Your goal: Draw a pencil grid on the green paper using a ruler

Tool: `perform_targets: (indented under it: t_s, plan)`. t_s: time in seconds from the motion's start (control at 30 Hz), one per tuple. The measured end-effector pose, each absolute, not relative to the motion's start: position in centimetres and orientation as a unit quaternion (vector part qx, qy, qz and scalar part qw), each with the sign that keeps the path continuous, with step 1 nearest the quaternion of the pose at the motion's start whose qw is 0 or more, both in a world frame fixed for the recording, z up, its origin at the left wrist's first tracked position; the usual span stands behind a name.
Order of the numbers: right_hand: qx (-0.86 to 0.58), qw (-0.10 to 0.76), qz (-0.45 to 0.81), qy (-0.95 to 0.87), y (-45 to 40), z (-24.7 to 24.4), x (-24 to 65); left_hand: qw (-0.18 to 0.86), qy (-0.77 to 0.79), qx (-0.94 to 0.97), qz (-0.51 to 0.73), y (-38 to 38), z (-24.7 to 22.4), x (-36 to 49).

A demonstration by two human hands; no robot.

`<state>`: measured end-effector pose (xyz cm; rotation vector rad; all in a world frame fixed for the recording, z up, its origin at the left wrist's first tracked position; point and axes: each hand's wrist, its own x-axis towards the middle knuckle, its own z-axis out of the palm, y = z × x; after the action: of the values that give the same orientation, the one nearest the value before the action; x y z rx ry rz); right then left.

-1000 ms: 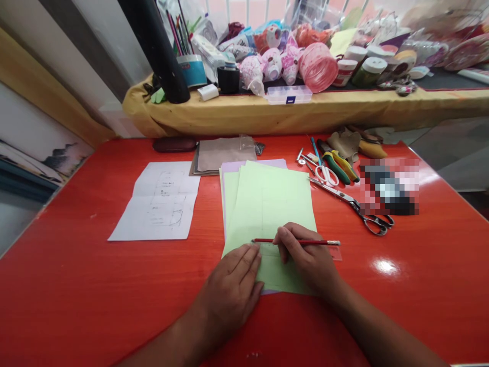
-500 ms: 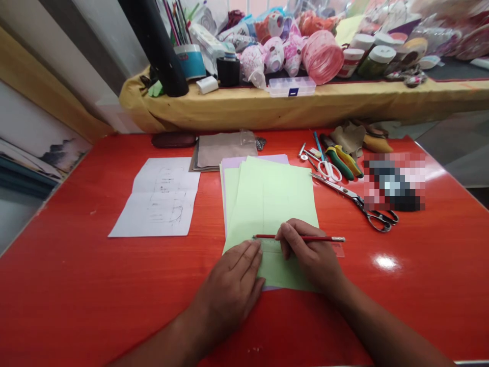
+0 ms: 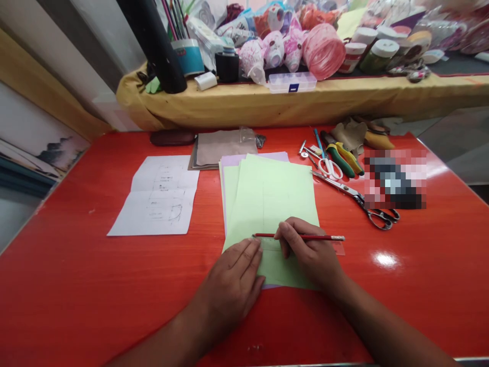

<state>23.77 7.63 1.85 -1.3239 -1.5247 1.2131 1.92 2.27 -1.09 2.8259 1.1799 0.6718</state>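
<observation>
My left hand (image 3: 231, 283) lies flat on a pale green paper sheet (image 3: 271, 199), pressing near its lower edge. The sheet sits on a small stack with a lilac sheet (image 3: 248, 157) beneath it. My right hand (image 3: 309, 250) grips a red pencil (image 3: 301, 236), its tip at the paper just right of my left fingers. Under the pencil lies a clear ruler (image 3: 338, 248), mostly hidden by my hands, with its end passing beyond the paper's right edge onto the table.
A sketched white sheet (image 3: 158, 199) lies left of the stack on the red table (image 3: 76, 265). Long scissors (image 3: 359, 199), pliers (image 3: 340, 160) and small tools lie to the right. Brown sheets (image 3: 221, 148) lie behind. A yellow-covered shelf (image 3: 248, 104) holds jars and craft items.
Everything sits slightly higher in the view as my head tilts. My hands stay in nearly the same place, and the pencil stays in my right hand.
</observation>
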Motion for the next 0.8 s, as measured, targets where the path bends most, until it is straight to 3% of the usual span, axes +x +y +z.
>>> perform_targets:
  t_s: [0.8]
  plan:
    - [-0.518,0.387,0.474,-0.598,7.56,1.75,23.86,-0.003,0.369,0.906,0.209,2.42,-0.79,1.94]
